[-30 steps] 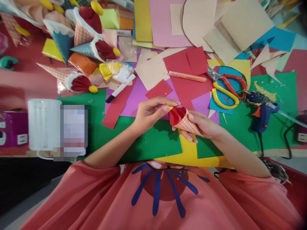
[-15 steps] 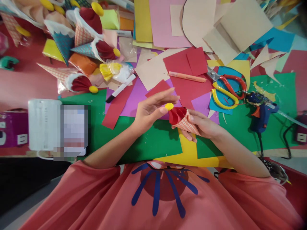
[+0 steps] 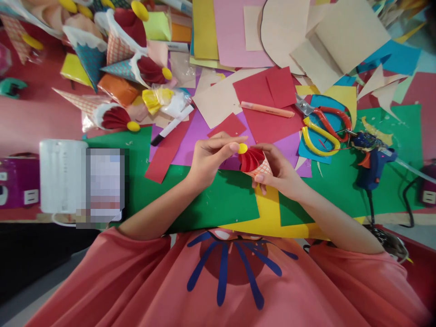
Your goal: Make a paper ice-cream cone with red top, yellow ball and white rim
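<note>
My right hand (image 3: 282, 175) wraps round a small paper ice cream cone (image 3: 258, 170) with an orange-and-white check, tilted to the left. Pleated red paper (image 3: 250, 159) fills its mouth. At the tip of the red pleats sits a small yellow clay ball (image 3: 242, 148), slightly flattened. Thumb and forefinger of my left hand (image 3: 213, 156) pinch the ball's left side; its other fingers reach behind. The cone's point is hidden in my right palm.
Finished-looking paper cones (image 3: 119, 116) and clay packets (image 3: 117, 88) lie at the upper left. Scissors (image 3: 322, 127) and a blue glue gun (image 3: 373, 163) rest on the right. A marker (image 3: 172, 125), a peach pen (image 3: 267, 109) and paper scraps lie ahead. A blurred phone (image 3: 106, 186) is at left.
My left fingers lifted off the yellow ball, then closed on it again. My right hand shifted its grip, its fingers now round the back of the cone, which turned slightly.
</note>
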### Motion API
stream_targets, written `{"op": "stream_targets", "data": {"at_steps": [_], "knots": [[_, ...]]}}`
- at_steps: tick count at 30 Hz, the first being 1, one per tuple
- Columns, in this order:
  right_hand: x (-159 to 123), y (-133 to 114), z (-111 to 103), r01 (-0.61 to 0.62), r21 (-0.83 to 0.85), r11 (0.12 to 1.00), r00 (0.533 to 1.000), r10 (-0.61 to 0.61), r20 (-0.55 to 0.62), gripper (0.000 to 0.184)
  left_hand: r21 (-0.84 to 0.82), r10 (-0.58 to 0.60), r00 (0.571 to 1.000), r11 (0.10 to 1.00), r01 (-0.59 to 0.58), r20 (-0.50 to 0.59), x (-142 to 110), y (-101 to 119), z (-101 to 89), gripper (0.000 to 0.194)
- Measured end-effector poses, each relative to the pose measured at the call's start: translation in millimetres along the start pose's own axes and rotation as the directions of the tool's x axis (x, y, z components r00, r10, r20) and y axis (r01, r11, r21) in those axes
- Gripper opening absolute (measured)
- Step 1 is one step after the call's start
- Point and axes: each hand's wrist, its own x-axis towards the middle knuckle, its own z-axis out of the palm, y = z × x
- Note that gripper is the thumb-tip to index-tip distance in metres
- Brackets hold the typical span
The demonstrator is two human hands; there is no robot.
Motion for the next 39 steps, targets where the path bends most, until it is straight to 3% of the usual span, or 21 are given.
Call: {"op": "stream_targets", "data": {"at_steps": [4,9,14,18,21,25,27,31,35,39], "knots": [[-0.4,-0.6,-2.1,-0.018,-0.044,0.999,1.000,0.017,-0.012,0.059,-0.044,-0.042,0.999,0.998,0.042,0.004,0.4,1.4,1.9,0.021],[0.1,0.3,-4.8,0.012,-0.038,0.999,1.000,-0.012,0.002,0.048,-0.102,-0.078,0.997,0.992,0.078,0.006,1.6,4.8,4.9,0.038],[1.3,-1.9,-0.1,0.052,0.028,0.998,0.999,-0.052,0.006,0.045,-0.138,-0.096,0.995,0.986,0.096,0.008,4.5,5.8,4.7,0.027],[2.0,-0.7,-1.1,0.022,0.031,0.999,1.000,-0.023,0.017,0.050,-0.176,-0.152,0.986,0.971,0.161,0.064,6.6,4.1,3.8,0.035],[1.9,1.2,-3.7,0.007,0.024,1.000,1.000,-0.007,0.027,0.055,-0.154,-0.085,0.995,0.984,0.090,0.043,5.8,1.3,2.9,0.038],[1.8,2.0,-4.1,0.014,0.040,0.999,1.000,-0.015,0.026,0.057,0.020,0.149,0.989,0.989,-0.149,-0.004,3.6,0.0,1.1,0.023],[2.1,2.0,-3.3,0.020,0.056,0.998,0.999,-0.022,0.026,0.055,0.107,0.211,0.977,0.972,-0.209,-0.006,3.3,1.2,0.8,0.020],[2.8,1.9,-1.7,0.012,0.073,0.997,1.000,-0.013,0.020,0.054,0.161,0.205,0.979,0.966,-0.202,-0.007,3.3,3.3,1.4,0.018],[2.6,1.2,-1.0,-0.012,0.084,0.996,1.000,0.012,0.002,0.054,0.108,0.160,0.987,0.982,-0.157,-0.018,1.5,2.6,2.4,0.033],[2.0,1.0,0.2,-0.005,0.089,0.996,1.000,0.006,-0.008,0.053,0.122,0.177,0.984,0.977,-0.177,0.013,0.6,1.9,2.9,0.024]]}}
